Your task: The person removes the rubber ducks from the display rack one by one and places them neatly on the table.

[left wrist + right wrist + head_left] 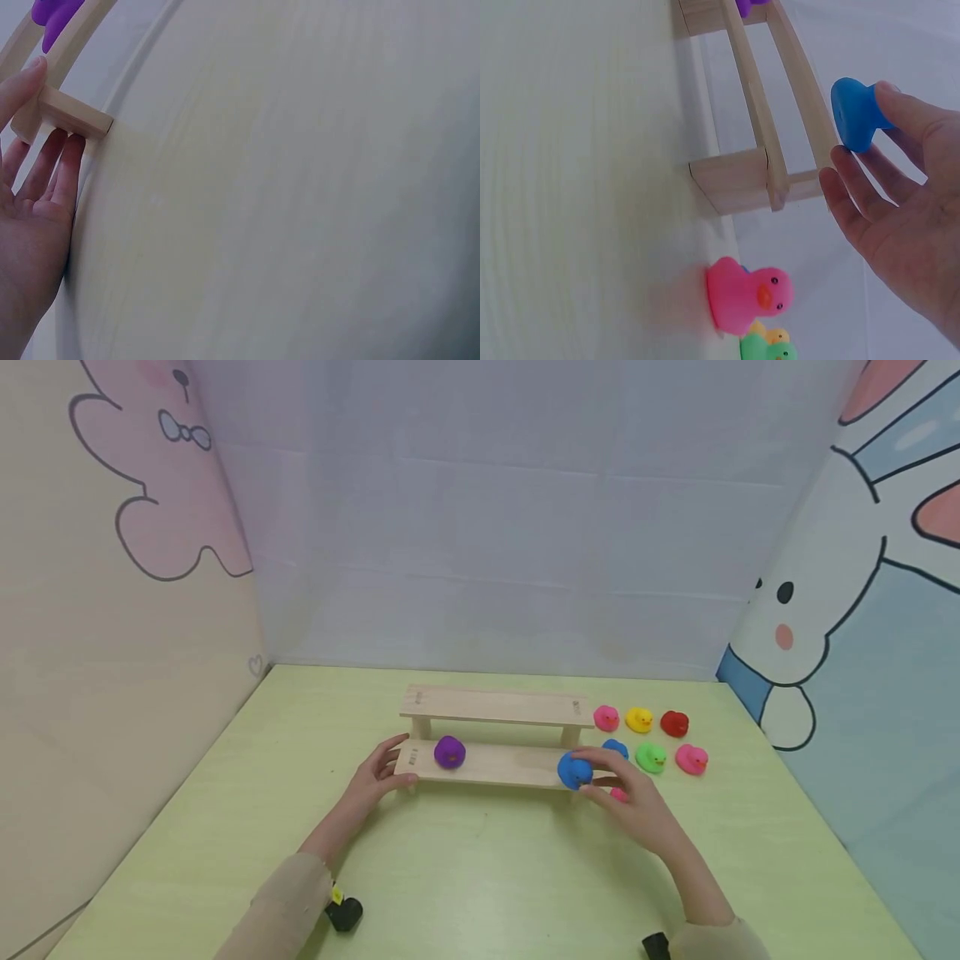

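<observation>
A two-step wooden shelf [495, 762] stands on the table. My left hand [375, 774] grips the left end of its lower step, thumb at the front edge; in the left wrist view the fingers [69, 161] reach under the step beside a leg. A purple rubber duck [450, 752] sits on the lower step near that end. Between thumb and fingers, my right hand [633, 797] pinches a blue rubber duck [575, 771] over the right end of the lower step. In the right wrist view the blue duck [856, 112] is held up, apart from the boards.
Right of the shelf are several rubber ducks: pink [607, 718], yellow [639, 720], red [674, 723], another blue [616, 748], green [651, 757] and a second pink [692, 759]. One more pink duck [739, 296] is partly hidden by my right hand in the head view.
</observation>
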Demonstrator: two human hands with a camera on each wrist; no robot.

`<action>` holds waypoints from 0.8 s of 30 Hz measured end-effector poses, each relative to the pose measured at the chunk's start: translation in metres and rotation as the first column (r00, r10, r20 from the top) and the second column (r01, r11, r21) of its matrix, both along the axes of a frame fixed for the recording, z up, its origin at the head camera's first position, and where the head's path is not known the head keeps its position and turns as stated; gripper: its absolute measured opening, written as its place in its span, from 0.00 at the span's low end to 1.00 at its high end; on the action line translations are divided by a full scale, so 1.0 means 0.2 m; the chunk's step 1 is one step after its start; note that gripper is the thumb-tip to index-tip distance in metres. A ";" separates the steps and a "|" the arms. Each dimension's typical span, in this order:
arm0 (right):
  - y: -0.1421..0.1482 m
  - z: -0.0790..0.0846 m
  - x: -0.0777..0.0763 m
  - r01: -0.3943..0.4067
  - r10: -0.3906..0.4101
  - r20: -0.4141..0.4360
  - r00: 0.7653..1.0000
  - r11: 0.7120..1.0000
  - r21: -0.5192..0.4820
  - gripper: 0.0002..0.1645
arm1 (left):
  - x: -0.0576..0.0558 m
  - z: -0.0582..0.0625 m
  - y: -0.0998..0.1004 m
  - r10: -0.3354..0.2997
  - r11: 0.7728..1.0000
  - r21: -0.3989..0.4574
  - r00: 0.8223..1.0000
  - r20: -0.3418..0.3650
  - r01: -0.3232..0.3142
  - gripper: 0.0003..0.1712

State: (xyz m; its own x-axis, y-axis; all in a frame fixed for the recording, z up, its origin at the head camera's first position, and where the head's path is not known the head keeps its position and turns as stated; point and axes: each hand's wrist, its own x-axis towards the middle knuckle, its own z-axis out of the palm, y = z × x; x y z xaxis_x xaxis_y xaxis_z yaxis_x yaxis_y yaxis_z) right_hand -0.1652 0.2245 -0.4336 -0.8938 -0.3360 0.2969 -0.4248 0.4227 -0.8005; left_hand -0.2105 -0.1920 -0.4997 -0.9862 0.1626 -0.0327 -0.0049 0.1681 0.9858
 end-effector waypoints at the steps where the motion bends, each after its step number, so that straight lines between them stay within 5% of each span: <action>1: 0.02 0.00 0.00 0.015 -0.015 0.001 1.000 1.000 0.006 0.28 | 0.00 0.00 0.00 0.002 1.000 0.000 1.000 0.003 -0.002 0.44; 24: 0.41 -0.08 0.04 0.261 -0.266 0.010 0.964 0.952 0.160 0.27 | -0.01 0.00 0.00 0.002 1.000 0.001 1.000 0.002 -0.002 0.44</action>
